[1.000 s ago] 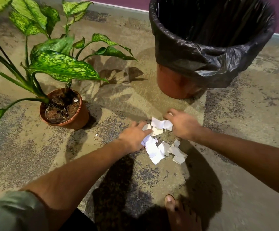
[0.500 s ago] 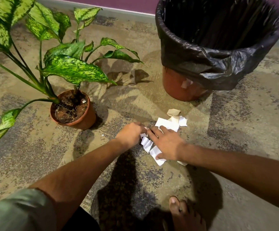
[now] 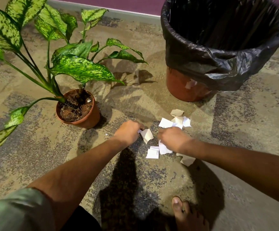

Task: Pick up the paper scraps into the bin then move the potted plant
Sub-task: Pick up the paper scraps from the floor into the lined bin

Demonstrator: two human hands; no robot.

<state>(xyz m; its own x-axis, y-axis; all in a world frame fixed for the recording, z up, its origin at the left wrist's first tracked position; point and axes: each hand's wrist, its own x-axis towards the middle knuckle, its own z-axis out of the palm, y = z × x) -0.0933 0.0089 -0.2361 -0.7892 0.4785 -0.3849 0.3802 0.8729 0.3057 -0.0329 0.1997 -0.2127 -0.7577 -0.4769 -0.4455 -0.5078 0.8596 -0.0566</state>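
**Scraps half gathered, bin waiting at one o'clock**

Person crouched on the carpet floor (image 3: 243, 130). Left hand (image 3: 128, 132) pinches a pale scrap (image 3: 146, 135) between curled fingers. Right hand (image 3: 173, 139) is curled round a white piece (image 3: 164, 148) hanging below it — fingertips hidden, so how much it holds I cannot tell.

Loose paper scraps (image 3: 177, 121) lie in a small heap just beyond the right hand, toward twelve o'clock; a few more (image 3: 152, 153) sit on the near side, toward six. The bin (image 3: 218, 64), black liner over a terracotta tub, stands well beyond at one o'clock. The potted plant (image 3: 79, 109) is at ten o'clock of the hands, untouched.

To do this step well, I'd judge: rake the far heap and the near bits together into one bunch, close both hands firmly round it, and lift low and steady — thin paper slips out of a loose hold.

Against half a second ago: the hands were touching over the pile; now they are apart, each with paper raised, and more scraps lie exposed on the near side.
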